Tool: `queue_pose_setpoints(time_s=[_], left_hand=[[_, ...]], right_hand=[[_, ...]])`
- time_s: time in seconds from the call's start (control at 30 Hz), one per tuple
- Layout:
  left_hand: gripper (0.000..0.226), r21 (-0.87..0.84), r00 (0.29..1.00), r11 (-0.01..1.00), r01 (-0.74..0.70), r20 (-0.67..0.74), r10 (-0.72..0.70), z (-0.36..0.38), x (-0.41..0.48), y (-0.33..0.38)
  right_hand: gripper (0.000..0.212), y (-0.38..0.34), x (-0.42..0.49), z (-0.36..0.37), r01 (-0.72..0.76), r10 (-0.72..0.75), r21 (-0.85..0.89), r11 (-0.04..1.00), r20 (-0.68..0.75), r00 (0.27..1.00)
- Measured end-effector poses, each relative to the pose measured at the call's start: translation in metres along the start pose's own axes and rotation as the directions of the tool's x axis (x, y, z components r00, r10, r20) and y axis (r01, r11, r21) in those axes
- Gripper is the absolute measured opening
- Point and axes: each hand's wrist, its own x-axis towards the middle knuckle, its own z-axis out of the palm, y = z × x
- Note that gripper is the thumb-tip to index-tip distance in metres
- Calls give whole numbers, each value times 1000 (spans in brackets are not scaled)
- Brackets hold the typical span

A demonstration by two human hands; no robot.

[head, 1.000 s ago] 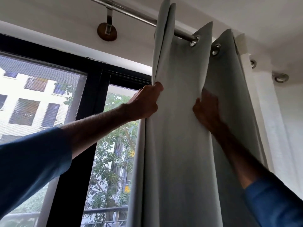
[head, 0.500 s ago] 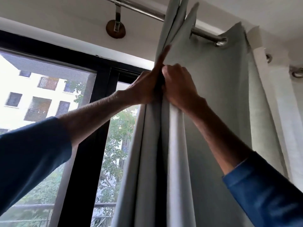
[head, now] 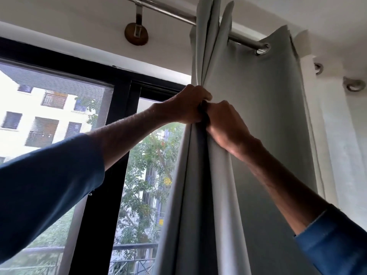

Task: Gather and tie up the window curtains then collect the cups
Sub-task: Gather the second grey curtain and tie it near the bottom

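Up by the bright window (head: 49, 116), blue sleeves (head: 49, 185) reach high. Left hand (head: 182, 106) and right hand (head: 224, 124) touch each other, both curled tight, squeezing folds of the pale curtain (head: 258, 116). That curtain hangs bunched at the right, from a shiny rod (head: 168, 11). Farther back stand a black window frame (head: 121, 108) and green trees (head: 147, 155).

You have the pale grey-green curtain (head: 258, 116) hanging by eyelets from the rod (head: 168, 11) at upper centre, its left folds bunched into tight upright pleats mid-frame, the rest smooth to the right.
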Motion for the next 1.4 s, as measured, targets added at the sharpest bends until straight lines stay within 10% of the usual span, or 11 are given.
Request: queue_pose_setpoints(time_s=[0.13,0.23,0.37,0.53,0.73,0.97,1.2,1.4], left_hand=[[46,-28,997,996,82,1,-82,4,5,-7],[20,-150,987,976,155,65,-146,3,10,-1],[35,-233,972,952,201,-76,-223,13,12,4],[48,-167,955,962,215,-169,-242,32,5,-1],[50,-173,952,965,194,-204,-228,32,3,-3],[52,-150,961,972,183,-180,-209,33,0,-6],[59,-146,985,981,127,-97,-142,28,-2,-13],[6,-35,988,997,65,-139,-69,7,-11,-15]], right_hand=[[12,4,-16,10,84,-85,-22,996,-39,996],[45,13,-24,0,104,-96,152,983,-62,993],[54,40,-31,-10,-155,171,535,831,20,985],[33,115,-42,-6,-473,467,83,877,-378,799],[96,169,-59,-8,-815,826,150,560,-28,563],[32,135,-49,0,-661,648,-100,744,-136,750],[26,65,-4,10,-308,298,-158,938,-86,951],[23,-17,33,-1,-17,29,49,999,-265,964]])
